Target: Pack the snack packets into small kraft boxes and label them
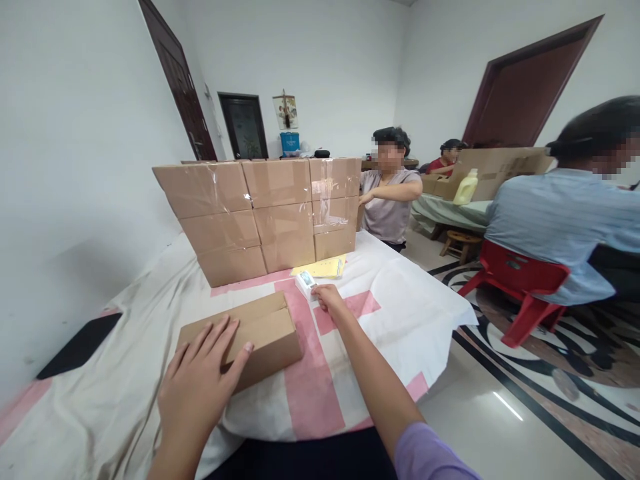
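My left hand (203,377) lies flat with fingers spread on top of a brown cardboard box (265,330) that rests on the cloth-covered table (400,313). My right hand (327,298) reaches forward past the box and is closed on a small white device (305,283) lying on the cloth. Just beyond that device lies a yellow pad (325,268). A stacked wall of taped cardboard boxes (270,213) stands at the far side of the table.
A dark flat object (80,345) lies at the table's left edge by the wall. A person in a grey top (390,200) touches the stack's right end. Another person (565,220) sits on a red plastic chair (520,280) at right. A stool (463,241) stands behind.
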Tool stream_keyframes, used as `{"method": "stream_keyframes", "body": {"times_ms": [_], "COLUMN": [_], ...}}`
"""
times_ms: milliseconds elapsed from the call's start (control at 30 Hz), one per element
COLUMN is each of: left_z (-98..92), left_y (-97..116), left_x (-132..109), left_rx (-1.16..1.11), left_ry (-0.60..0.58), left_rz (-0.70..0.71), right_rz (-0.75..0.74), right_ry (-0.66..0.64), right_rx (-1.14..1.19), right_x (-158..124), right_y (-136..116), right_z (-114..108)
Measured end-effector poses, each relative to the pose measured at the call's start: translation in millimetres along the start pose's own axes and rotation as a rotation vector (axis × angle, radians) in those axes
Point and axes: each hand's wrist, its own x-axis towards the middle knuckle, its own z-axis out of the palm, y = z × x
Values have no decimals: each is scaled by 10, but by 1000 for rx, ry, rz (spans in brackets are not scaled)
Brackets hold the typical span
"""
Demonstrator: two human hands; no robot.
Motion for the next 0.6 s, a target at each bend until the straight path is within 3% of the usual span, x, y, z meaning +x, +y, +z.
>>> {"method": "stream_keyframes", "body": {"times_ms": [600], "left_z": [31], "left_y": [-44], "left_x": [31], "left_rx": [-32], "left_ry": [-25], "left_rz": [-7], "right_rz": [-60], "right_ry": [-2], "right_rx": [54], "right_x": [-9], "right_y": [49], "right_z": [9]}}
